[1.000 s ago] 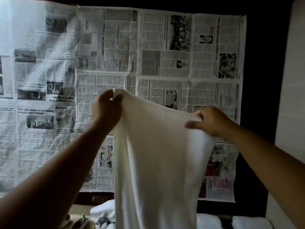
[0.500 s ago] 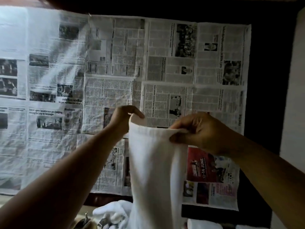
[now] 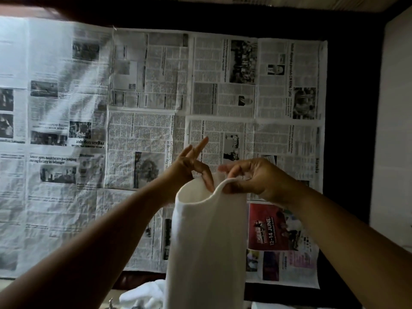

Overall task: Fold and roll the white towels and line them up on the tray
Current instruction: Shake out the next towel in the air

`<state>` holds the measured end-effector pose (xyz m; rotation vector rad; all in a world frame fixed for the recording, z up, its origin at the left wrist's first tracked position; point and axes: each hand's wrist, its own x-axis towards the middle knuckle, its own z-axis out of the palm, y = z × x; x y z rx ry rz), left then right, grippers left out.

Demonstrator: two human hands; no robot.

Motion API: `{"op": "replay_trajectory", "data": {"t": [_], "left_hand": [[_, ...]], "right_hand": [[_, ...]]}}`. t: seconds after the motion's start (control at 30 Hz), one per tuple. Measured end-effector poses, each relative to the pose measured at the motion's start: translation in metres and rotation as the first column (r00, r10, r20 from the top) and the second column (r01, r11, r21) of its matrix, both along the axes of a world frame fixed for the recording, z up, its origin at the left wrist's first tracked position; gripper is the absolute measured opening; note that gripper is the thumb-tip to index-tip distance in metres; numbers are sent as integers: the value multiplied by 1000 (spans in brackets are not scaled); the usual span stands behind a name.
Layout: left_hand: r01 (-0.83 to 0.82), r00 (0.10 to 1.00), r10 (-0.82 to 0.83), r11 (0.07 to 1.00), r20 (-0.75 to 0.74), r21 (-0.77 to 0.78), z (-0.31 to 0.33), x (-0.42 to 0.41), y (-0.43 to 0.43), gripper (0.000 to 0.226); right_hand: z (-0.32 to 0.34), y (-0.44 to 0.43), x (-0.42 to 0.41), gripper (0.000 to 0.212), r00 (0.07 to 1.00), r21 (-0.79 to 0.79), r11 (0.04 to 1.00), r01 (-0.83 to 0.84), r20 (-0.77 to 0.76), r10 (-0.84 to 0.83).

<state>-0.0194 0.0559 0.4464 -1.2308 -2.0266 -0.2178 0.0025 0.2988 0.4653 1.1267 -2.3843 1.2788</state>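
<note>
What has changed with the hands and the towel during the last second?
The two hands came together, so the white towel, first spread wide, now hangs folded in half. The right hand grips its top edge; the left hand has spread its fingers and seems to let go. The newspapers on the wall stayed unchanged.

Both arms raised, left hand (image 3: 194, 165) splayed, right hand (image 3: 253, 178) pinching towel (image 3: 207, 241)
</note>
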Motion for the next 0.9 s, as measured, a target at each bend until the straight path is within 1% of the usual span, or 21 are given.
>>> {"op": "replay_trajectory", "data": {"t": [0.03,0.07,0.1,0.13,0.2,0.27,0.3,0.37,0.4,0.43,0.47,0.5,0.57,0.63,0.73,0.8,0.87,0.9], "left_hand": [[-12,998,9,999,65,34,0,-4,1,22],[-44,994,35,996,105,83,-1,-8,0,26],[-39,990,25,994,139,98,-2,-7,2,26],[-11,988,-5,995,155,102,-1,-6,7,26],[16,990,-30,995,139,101,1,-6,12,35],[15,991,-32,992,128,128,1,-9,14,41],[-26,991,8,991,133,131,0,-8,16,37],[-183,968,148,969,204,164,1,-1,15,38],[-289,936,249,948,249,136,0,1,10,34],[-379,903,351,922,249,74,0,3,3,28],[-447,872,428,894,239,26,1,2,-6,31],[-479,854,466,878,231,0,3,0,-14,36],[-476,854,461,880,242,5,8,-2,-20,37],[-454,865,433,890,254,31,16,-2,-20,32],[-375,896,316,915,311,151,27,2,-22,36],[-325,910,244,922,337,210,35,4,-23,33],[-323,918,249,922,310,216,42,6,-22,45],[-318,922,249,925,298,209,47,8,-21,47]], "right_hand": [[0,1,0,21,1000,13,1000,-14,21,14],[-1,1,0,17,999,15,1000,-21,30,21],[-2,1,1,13,999,14,1000,-26,29,26],[-2,2,0,10,999,1,999,-32,23,32],[-4,3,-2,7,998,-37,998,-60,19,61],[-6,3,-6,11,998,-37,998,-60,-14,59],[-6,3,-8,14,999,-29,999,-39,-36,37],[-4,8,-12,18,994,-40,998,47,-96,-51],[-2,13,-14,21,985,-56,993,106,-132,-113],[1,20,-16,24,971,-74,984,160,-168,-170],[5,27,-17,25,959,-92,977,194,-194,-209],[7,33,-18,24,951,-103,973,205,-212,-223],[9,36,-19,23,940,-92,976,199,-262,-217],[10,32,-20,30,922,-102,975,195,-320,-218],[20,32,-24,45,887,-157,963,220,-378,-265],[28,36,-25,48,869,-147,960,239,-409,-279],[34,39,-24,47,852,-122,958,261,-438,-288],[38,41,-22,46,845,-109,957,268,-451,-288]]}}
